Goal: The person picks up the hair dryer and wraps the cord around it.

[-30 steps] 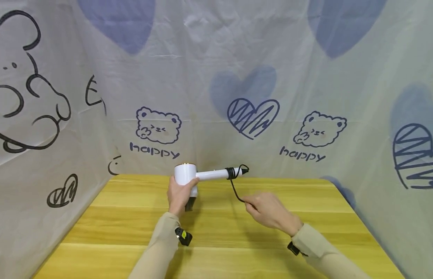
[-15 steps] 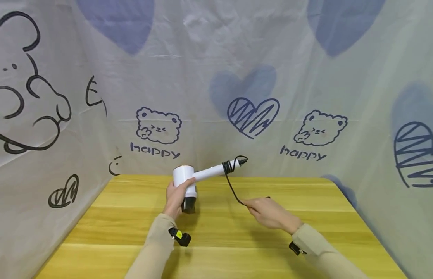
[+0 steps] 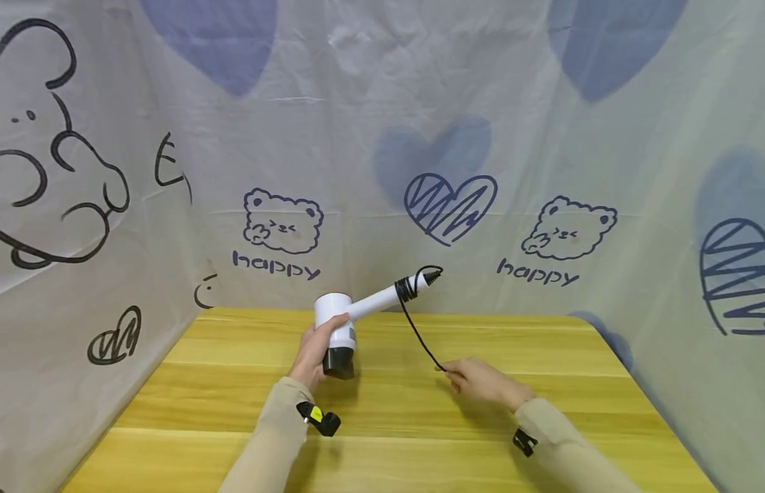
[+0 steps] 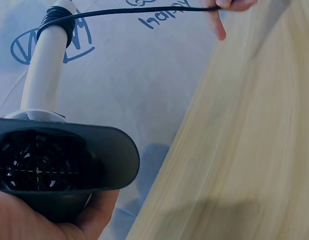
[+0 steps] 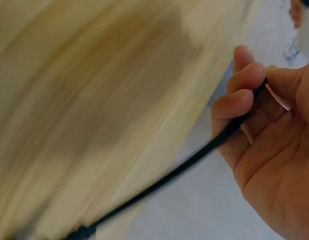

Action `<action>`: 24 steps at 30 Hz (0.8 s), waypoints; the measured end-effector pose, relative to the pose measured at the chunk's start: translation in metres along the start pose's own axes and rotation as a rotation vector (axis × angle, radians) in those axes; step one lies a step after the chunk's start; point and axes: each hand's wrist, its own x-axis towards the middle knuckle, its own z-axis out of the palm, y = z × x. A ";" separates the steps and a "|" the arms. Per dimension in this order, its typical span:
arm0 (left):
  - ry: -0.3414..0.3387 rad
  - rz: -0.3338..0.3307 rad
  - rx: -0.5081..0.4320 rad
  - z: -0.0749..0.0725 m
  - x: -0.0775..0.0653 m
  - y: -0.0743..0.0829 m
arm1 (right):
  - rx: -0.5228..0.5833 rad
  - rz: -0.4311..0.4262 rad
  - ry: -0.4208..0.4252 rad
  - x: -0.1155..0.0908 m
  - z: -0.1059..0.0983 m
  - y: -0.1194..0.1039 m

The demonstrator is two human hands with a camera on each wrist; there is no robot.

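A white hair dryer (image 3: pixel 374 302) with a black nozzle (image 3: pixel 339 363) is held up over the table by my left hand (image 3: pixel 311 348), which grips its head. Its handle slants up to the right, and the black cord (image 3: pixel 406 289) is coiled in several turns near the handle's end. From the coil, one length of cord runs down to my right hand (image 3: pixel 481 381), whose thumb and fingers pinch it. In the right wrist view the cord (image 5: pixel 169 175) passes through the fingers and on past the hand. The left wrist view looks into the nozzle opening (image 4: pixel 39 165).
Below the hands lies a yellow wood-grain table (image 3: pixel 394 452). Behind it hangs a pale cloth (image 3: pixel 357 157) with hearts and bear drawings, and similar cloth stands at both sides. A black wrist camera (image 3: pixel 319 419) is strapped at the left cuff.
The hair dryer has tilted, its handle end rising and its nozzle showing more. My right hand has moved slightly down and right, and the cord between it and the coil is longer and straighter.
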 end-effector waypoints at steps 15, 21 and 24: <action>-0.079 -0.056 -0.020 0.001 -0.005 0.011 | 0.175 0.196 0.025 0.008 -0.029 0.052; -0.144 -0.072 -0.014 0.003 -0.006 0.013 | 0.199 0.173 -0.006 0.025 -0.035 0.053; -0.178 -0.075 0.005 0.002 -0.005 0.013 | 0.122 0.221 0.013 0.035 -0.038 0.052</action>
